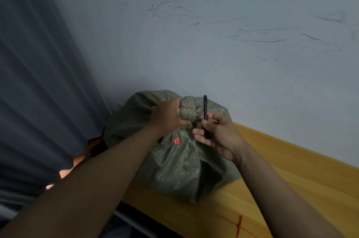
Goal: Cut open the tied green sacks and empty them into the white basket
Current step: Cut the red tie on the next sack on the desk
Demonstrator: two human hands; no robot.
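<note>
Left hand (169, 115) grips tied neck of green sack (174, 160); right hand (217, 132), 3 o'clock of neck, pinches black cutter (205, 113) upright

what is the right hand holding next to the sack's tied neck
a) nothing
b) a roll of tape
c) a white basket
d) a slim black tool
d: the right hand grips a slim black tool pointing up beside the red tie on the green sack, whose neck the left hand grips.

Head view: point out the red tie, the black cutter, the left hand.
red tie (185, 107), head view, strand around the sack's neck
black cutter (205, 107), head view, upper shaft
left hand (167, 116), head view, back of hand
</note>
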